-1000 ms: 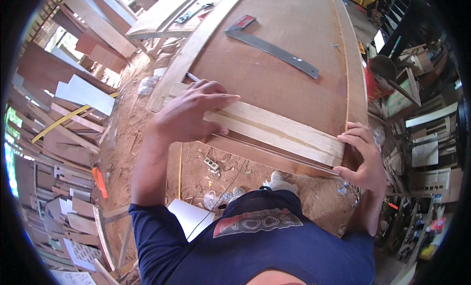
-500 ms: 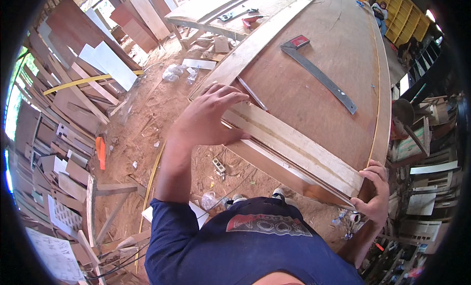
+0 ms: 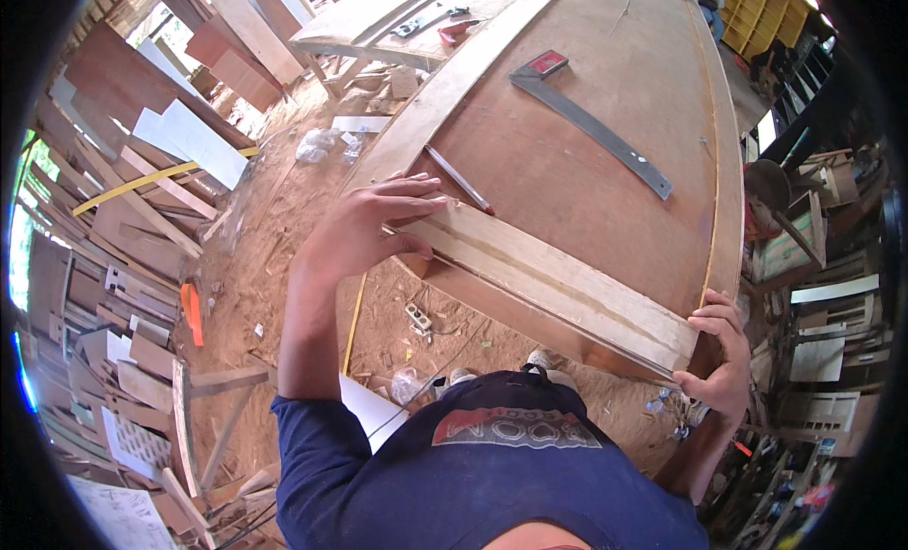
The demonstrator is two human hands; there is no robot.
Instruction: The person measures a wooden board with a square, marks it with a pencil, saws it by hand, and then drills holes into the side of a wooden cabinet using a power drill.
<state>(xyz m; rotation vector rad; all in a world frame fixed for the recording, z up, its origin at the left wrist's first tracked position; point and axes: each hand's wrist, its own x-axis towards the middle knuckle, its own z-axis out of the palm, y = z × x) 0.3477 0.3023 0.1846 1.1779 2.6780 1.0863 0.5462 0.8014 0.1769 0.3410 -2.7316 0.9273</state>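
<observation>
A pale wooden strip (image 3: 558,278) with a brownish line along it lies across the near end of a large brown wooden panel (image 3: 577,186). At its left end my left hand (image 3: 355,230) is closed, fingers on top and thumb at the near edge. My right hand (image 3: 721,361) grips the strip's right end at the panel's near right corner, thumb toward me. Beyond the strip, a pencil-like stick (image 3: 461,179) rests on the panel near my left fingers. Farther back lies a metal try square (image 3: 601,134) with a red-marked stock.
A second panel (image 3: 378,30) at the back left carries a red tool (image 3: 458,30). Boards lean along the left, near an orange strip (image 3: 192,314). A socket block (image 3: 417,317) lies on the sandy floor by my feet. Wood pieces (image 3: 823,351) are stacked at right.
The view has shifted slightly, moving the panel left and up in the picture. My left hand has come a little nearer me along with the strip's left end. Both hands keep their grip.
</observation>
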